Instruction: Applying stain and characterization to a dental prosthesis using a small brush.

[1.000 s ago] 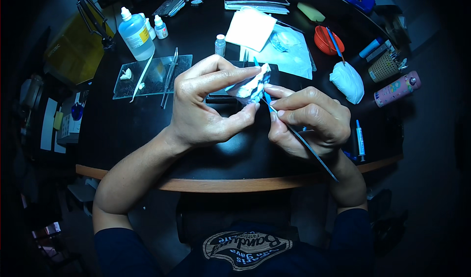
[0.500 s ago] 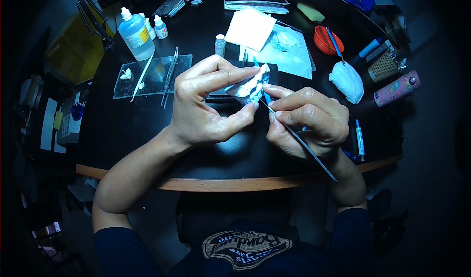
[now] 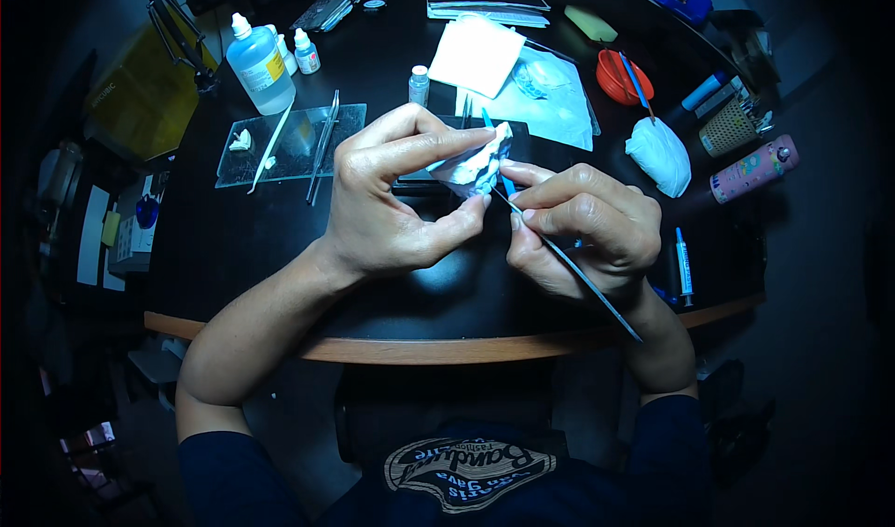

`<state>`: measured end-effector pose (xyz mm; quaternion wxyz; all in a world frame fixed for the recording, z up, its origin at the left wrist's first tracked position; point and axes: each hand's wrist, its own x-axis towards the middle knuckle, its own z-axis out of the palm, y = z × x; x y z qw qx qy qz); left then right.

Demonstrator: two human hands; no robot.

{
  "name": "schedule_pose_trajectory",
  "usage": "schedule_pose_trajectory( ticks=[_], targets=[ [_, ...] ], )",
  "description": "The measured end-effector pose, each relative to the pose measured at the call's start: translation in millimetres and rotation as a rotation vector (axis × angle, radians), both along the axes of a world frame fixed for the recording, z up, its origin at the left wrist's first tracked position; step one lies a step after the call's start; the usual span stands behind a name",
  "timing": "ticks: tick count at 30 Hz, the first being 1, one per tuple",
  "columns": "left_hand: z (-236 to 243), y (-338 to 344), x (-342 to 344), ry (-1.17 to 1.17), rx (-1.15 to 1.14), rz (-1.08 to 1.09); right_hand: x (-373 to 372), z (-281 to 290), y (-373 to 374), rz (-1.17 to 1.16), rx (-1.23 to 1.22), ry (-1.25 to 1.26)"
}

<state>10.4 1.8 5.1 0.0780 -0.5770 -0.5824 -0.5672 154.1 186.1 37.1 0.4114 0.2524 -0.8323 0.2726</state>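
My left hand (image 3: 387, 187) is closed on a white dental cast (image 3: 477, 167), gripping it between the fingers above and the thumb below. A bright lamp glare washes out part of the cast. Beside it, my right hand (image 3: 597, 221) pinches a thin dark metal dental instrument (image 3: 595, 286). The tip of that tool meets the near right side of the cast, and its shaft slants down past the palm. Fingertips of the right hand rest against the cast's edge. The exact contact point is too small to make out.
On the left lies a glass slab (image 3: 296, 135) with a white spatula (image 3: 272, 145) and metal tweezers (image 3: 323, 146). Behind it stands a clear bottle (image 3: 261, 65). A red bowl (image 3: 623, 79), a white pouch (image 3: 658, 157), a pink bottle (image 3: 755, 168) and a syringe (image 3: 684, 266) are at the right.
Almost nothing differs. My right hand and the metal instrument have shifted very slightly; both hands keep their holds.
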Motion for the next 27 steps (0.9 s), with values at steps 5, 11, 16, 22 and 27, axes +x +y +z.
schedule_pose_trajectory(
  ticks=[5, 11, 16, 22, 27],
  targets=[
    [2.1, -1.2, 0.7, 0.008, -0.016, 0.004, -1.5, -2.0, -0.8, 0.01, -0.015, 0.036],
    [0.7, -1.1, 0.2, 0.009, -0.017, 0.008, -2.2, -1.4, -1.0, 0.012, -0.01, 0.028],
    [-1.3, 5.3, -0.3, 0.025, 0.086, 0.01, -1.6, -0.5, -0.3, 0.015, -0.004, 0.017],
    [3.0, -0.4, 0.5, 0.007, -0.021, 0.003, -1.3, -2.4, 1.4, 0.004, -0.014, 0.02],
    [1.0, -0.6, -0.8, 0.015, -0.016, 0.004, -1.9, -1.2, 0.4, 0.006, -0.009, 0.012]
  ],
)
